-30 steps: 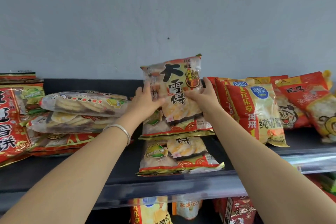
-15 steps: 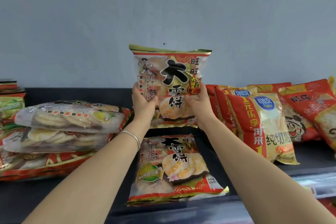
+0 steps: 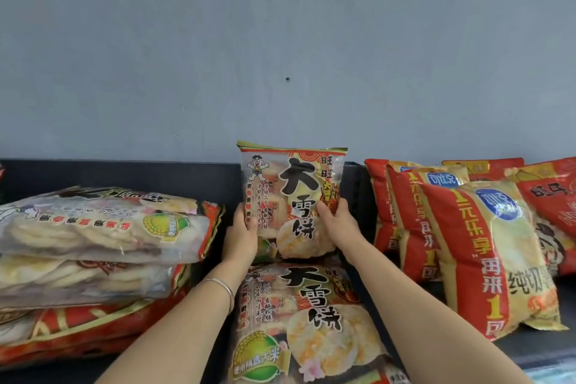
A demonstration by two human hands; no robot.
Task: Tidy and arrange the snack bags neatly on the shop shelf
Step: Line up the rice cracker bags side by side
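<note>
A dark shop shelf point(image 3: 542, 346) runs along a plain grey-blue wall point(image 3: 280, 40), seen from head height with two bare forearms reaching in from 6 o'clock.

At the centre, an upright snack bag point(image 3: 296, 193) faces the viewer. It has a red and gold top edge, a cartoon boy and large black Chinese characters. Round pale rice crackers show through its clear lower panel. Its base stands at the far end of a second bag point(image 3: 311, 321) of the same design, which lies flat, face up, at 6 o'clock. That bag also shows crackers through its window, beside a green round badge.

At 9 o'clock, a stack of bags point(image 3: 99, 237) lies on its side. The upper ones are mostly clear and packed with pale crackers; the lowest is red and gold. At 3 o'clock, red-and-yellow bags point(image 3: 486, 252) lean back in a row, and their contents are hidden by printing.

The left hand point(image 3: 241, 238), with a thin silver bracelet point(image 3: 226, 288) at the wrist, grips the upright bag's lower left edge, thumb on the front. The right hand point(image 3: 338, 224) grips the lower right edge the same way. The fingers behind the bag are hidden. Both arms are stretched forward, wrists slightly raised.

The upright bag sits between the two hands, pinched at both sides, its top half rising clear above them towards 12 o'clock.
</note>
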